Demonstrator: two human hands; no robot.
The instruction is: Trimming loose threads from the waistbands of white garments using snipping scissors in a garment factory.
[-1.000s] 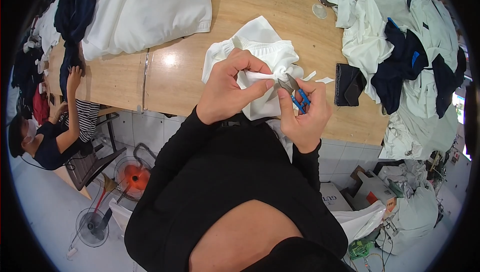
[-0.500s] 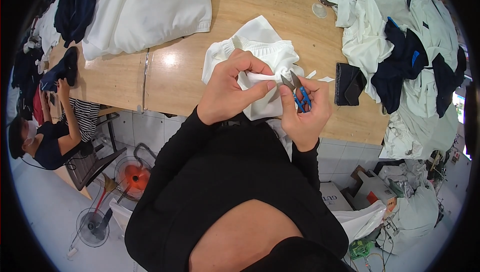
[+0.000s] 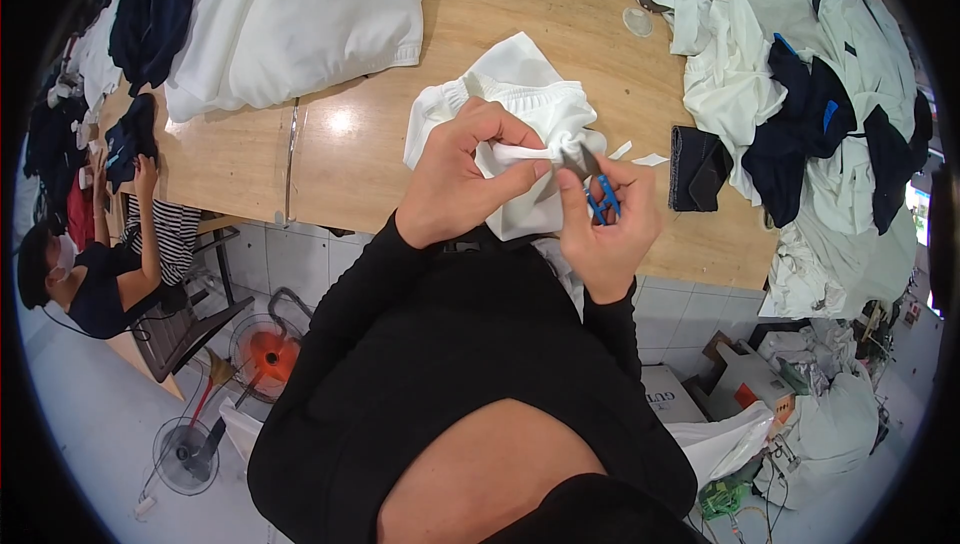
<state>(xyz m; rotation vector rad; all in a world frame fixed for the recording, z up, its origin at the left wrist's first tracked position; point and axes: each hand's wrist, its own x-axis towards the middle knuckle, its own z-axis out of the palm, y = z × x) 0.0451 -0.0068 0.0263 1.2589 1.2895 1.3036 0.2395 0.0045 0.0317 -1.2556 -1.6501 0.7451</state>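
Observation:
A white garment (image 3: pixel 545 102) with a gathered elastic edge lies bunched on the table in front of me. My left hand (image 3: pixel 460 176) pinches a narrow, stretched fold of it between thumb and fingers. Close by on the right, my right hand (image 3: pixel 618 234) is closed round blue-handled thread snips (image 3: pixel 603 202). The snips' metal blades point up and left, against or just beside the bunched white cloth; whether they touch it I cannot tell. Two small white scraps (image 3: pixel 652 159) lie right of the garment.
A large white cloth pile (image 3: pixel 300 24) covers the table's far left. White and navy garments (image 3: pixel 790 134) heap up on the right, beside a folded dark cloth (image 3: pixel 697 169). At left a co-worker (image 3: pixel 100 279) handles a navy piece. Fans (image 3: pixel 268 352) stand on the floor.
The snips' blades have drawn closer together beside the cloth. My left hand is nearly still. The co-worker's hands and navy piece have shifted a little.

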